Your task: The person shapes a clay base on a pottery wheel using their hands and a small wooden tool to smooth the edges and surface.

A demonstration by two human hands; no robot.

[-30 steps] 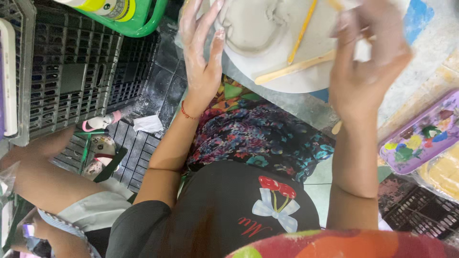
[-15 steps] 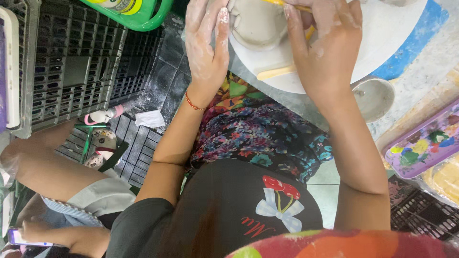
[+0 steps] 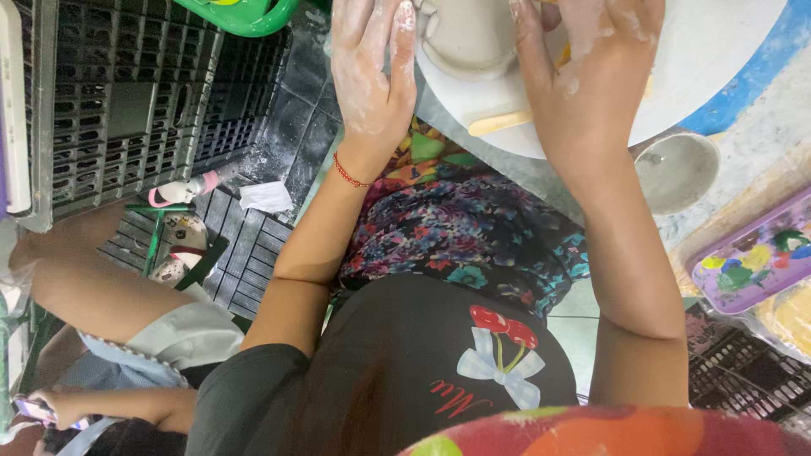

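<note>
Big white board (image 3: 718, 59) fills the top of the scene, round-edged, resting on a blue-and-grey tabletop (image 3: 760, 143). To the left, dark plastic crates (image 3: 127, 101) stack along the floor, with a green tub (image 3: 245, 13) at the top edge. Another person's leg (image 3: 93, 287) stretches out beside them.

Now the action: both arms reach up to the clay piece (image 3: 465, 38), a pale, rimmed, bowl-like form sitting on the board at the top centre. The left hand (image 3: 367, 72), dusted white, lies flat against its left side, fingers straight and close together, cupping and not gripping. The right hand (image 3: 583, 76) covers the right side, fingers curled down over the rim; whether they pinch anything underneath, I cannot tell.

That clay looks damp and soft to me, so it would likely dent under a hard squeeze and feel slick. Best held low, with broad palms on both sides, not by the thin rim.

Smaller bits: a wooden stick (image 3: 507, 122) lies on the board just below the piece, a grey bowl (image 3: 676, 173) sits near the board's edge, and a purple paint tray (image 3: 752, 262) waits on the right.
</note>
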